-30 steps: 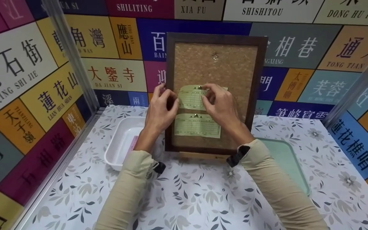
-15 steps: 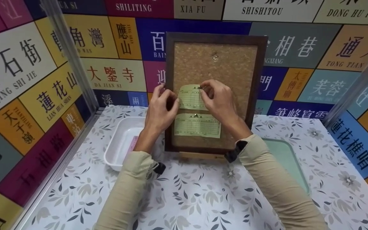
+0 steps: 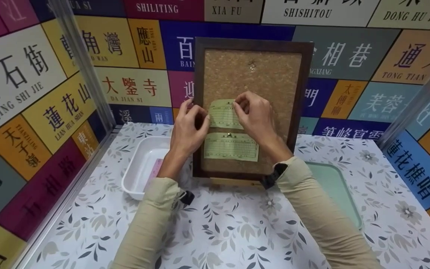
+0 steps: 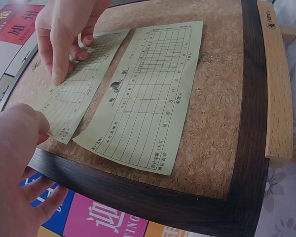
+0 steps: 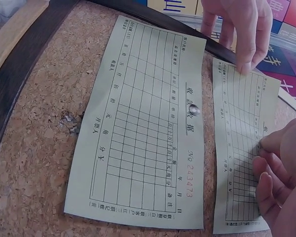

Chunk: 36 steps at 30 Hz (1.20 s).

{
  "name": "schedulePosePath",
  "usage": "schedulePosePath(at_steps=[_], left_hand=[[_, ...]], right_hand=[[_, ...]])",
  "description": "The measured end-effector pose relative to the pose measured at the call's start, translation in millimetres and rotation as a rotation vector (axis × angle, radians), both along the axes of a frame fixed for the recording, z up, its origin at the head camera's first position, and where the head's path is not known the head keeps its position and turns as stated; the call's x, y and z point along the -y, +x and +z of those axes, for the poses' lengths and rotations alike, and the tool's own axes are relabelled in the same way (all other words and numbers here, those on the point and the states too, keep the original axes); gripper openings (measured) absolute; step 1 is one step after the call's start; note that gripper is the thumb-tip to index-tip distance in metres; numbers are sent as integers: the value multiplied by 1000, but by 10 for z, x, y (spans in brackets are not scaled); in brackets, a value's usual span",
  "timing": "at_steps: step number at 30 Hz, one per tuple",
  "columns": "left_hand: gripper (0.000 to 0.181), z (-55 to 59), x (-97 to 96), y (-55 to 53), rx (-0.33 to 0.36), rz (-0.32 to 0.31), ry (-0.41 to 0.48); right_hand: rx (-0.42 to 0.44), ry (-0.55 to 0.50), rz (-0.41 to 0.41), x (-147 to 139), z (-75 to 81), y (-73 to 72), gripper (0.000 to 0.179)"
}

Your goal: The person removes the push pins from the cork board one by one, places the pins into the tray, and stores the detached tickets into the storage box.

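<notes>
Two pale green receipt slips lie one above the other on a framed corkboard [image 3: 271,82]. A silver thumbtack [image 5: 194,109] stands in the heading of the lower slip [image 4: 148,94]. At the left edge of the upper slip [image 3: 220,114], my left hand [image 3: 187,127] pinches the paper, some of its fingers outside the frame. My right hand [image 3: 256,116] has thumb and index finger drawn together at the upper slip's top, on a second thumbtack that they now hide. The upper slip's right part is behind this hand in the head view.
A white tray [image 3: 127,179] with a pink slip [image 3: 154,172] stands left of the board, behind my left forearm. A green tray [image 3: 330,183] lies at right, partly under my right sleeve. A wooden stand [image 4: 278,84] supports the board's lower edge. Sign-covered walls enclose the table.
My right hand has shifted slightly up and left along the upper slip's top, and its fingertips now cover the tack that showed earlier. The left hand stays in place.
</notes>
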<state>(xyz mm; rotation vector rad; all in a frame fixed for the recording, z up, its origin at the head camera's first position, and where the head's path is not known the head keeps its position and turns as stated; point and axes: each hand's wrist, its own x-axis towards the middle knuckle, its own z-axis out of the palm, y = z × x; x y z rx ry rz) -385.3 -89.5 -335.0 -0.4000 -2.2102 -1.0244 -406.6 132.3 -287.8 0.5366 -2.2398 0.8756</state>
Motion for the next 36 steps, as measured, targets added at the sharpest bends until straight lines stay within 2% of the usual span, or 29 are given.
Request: schedulePosePath(at_steps=[19,36], left_hand=[[18,-14,-34,19,-15,17,7],[18,-85,-59,22,0,49,56]], right_hand=[[15,42,62,-60,-14,47,11],[137,21,112,-90,45,132,12]])
